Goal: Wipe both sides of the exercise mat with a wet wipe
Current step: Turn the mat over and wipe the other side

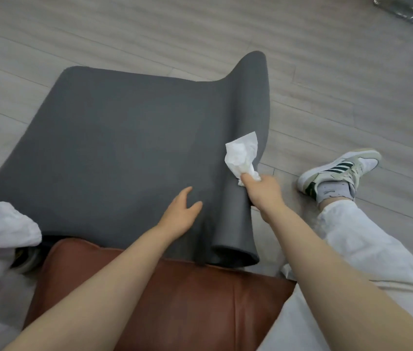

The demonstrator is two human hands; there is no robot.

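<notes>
Wiping looks mid-way: the right hand (263,190) grasps the wipe (242,158) at the mat (124,148)'s curled right edge, the left hand (181,214) rests released on it, and the underside probably remains.

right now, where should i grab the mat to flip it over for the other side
Probably the curled right edge of the grey mat: it lifts off the floor in a loose roll, so fingers can hook under it from the right. The right hand, holding the wipe, is already there; the left hand rests on the flat part.
</notes>
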